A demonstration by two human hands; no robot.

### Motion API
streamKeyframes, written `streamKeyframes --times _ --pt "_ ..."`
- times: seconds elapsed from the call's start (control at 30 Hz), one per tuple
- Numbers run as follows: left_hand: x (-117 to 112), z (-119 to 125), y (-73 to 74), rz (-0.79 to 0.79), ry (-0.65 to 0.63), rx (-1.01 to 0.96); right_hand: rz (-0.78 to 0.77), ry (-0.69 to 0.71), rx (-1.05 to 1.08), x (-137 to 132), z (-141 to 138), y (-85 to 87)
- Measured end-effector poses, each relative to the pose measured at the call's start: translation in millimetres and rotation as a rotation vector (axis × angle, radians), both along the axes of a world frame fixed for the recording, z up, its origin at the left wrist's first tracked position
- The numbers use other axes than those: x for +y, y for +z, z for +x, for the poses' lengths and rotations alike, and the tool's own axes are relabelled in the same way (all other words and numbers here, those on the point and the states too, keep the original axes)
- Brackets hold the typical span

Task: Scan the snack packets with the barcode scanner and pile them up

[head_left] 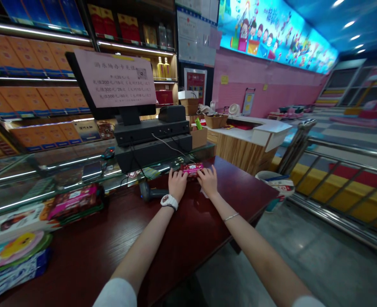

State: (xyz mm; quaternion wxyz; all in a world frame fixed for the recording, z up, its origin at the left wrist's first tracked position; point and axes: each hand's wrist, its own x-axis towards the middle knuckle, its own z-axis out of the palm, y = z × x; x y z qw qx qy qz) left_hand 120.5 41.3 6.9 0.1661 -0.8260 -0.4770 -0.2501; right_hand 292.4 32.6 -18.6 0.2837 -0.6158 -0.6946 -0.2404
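The left hand (177, 184) and right hand (208, 181) are lying palm-down on the glossy dark-red wooden counter (246, 200), their fingers reaching the short ends of a flat pink-and-red plastic-wrapped packet (191, 169), though whether either grip is closed cannot be told. The packet is probably handling as light and slippery, and is best taken by those short ends

You see a bright room. Shelf lights (38, 32) glow white, and ceiling lights (348, 24) shine above you. The glass counter (63, 170) has shiny glare. The edges look bent, but your left hand (177, 184) and right hand (208, 181) look clear.
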Motion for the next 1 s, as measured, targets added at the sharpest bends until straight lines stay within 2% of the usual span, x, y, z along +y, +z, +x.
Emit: streamKeyframes --times 0.1,0.2,0.43,0.6,0.83,1.0 --pt "-11.3 -24.2 8.5 0.022 -0.041 -0.048 0.051 0.049 0.004 -7.4 -13.8 4.2" --pt "-21.7 -56.4 11.0 -0.007 -0.087 -0.077 0.125 0.142 -0.03 -13.7 -32.8 7.2" --pt "-45.4 -145.0 5.2 -0.064 0.081 -0.146 0.411 0.41 -0.107 -12.9 -96.3 10.3" --pt "-67.3 -195.4 4.8 -0.075 0.206 -0.184 0.424 0.492 -0.038 -8.1 -157.3 9.3" --pt "-87.6 -242.3 0.8 -0.002 0.397 -0.299 0.428 0.557 0.033 -4.9 -235.8 5.9" --pt "-100.2 -260.9 0.4 0.035 0.464 -0.352 0.419 0.557 0.102 -3.9 -269.7 0.0"
